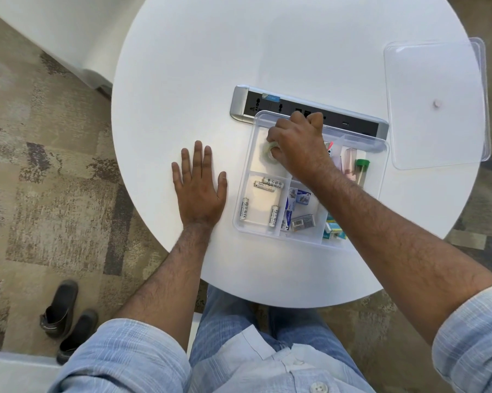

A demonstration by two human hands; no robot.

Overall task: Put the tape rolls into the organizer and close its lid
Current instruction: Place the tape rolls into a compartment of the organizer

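Probably an office: carpet tiles (55, 165), table (211, 66) with built-in power strip (267, 104).

Bare table (199, 66) lies open left of the organizer (246, 177); power strip (245, 103) blocks behind it.

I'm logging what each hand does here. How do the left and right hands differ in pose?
The left hand lies flat, fingers spread, on the bare white table; the right hand is curled inside the clear organizer. The left holds nothing; the right grips a clear tape roll. Both forearms are bare.
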